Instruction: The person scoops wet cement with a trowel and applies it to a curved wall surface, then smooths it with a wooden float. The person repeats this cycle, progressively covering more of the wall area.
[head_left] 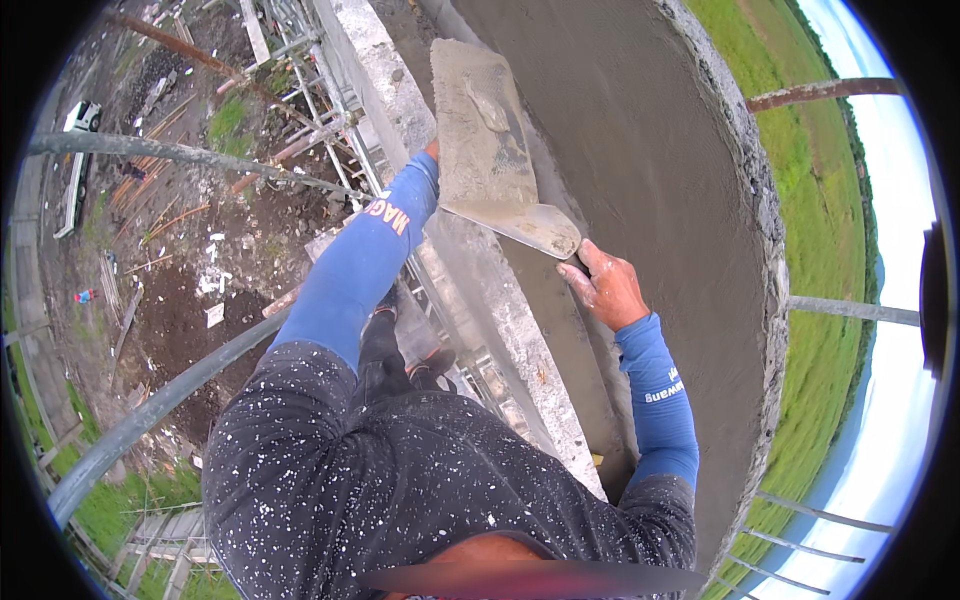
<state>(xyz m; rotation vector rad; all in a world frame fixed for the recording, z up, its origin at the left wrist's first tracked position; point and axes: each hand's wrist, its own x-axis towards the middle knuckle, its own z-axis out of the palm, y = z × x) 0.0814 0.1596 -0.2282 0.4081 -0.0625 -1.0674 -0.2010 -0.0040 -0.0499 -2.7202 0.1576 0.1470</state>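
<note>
My left hand (432,151) is mostly hidden behind a flat grey mortar board (484,125) that it holds up, smeared with wet cement. My right hand (608,288), dusted with cement, grips the handle of a steel trowel (530,225). The trowel's blade rests against the board's lower edge. Both arms wear blue sleeves. Just right of the tools, a freshly plastered grey wall surface (640,170) curves away.
A rough concrete ledge (500,320) runs below my hands. Metal scaffold tubes (160,395) cross at the left, high above ground littered with timber and debris (170,210). Rebar rods (850,310) stick out at the right over green fields.
</note>
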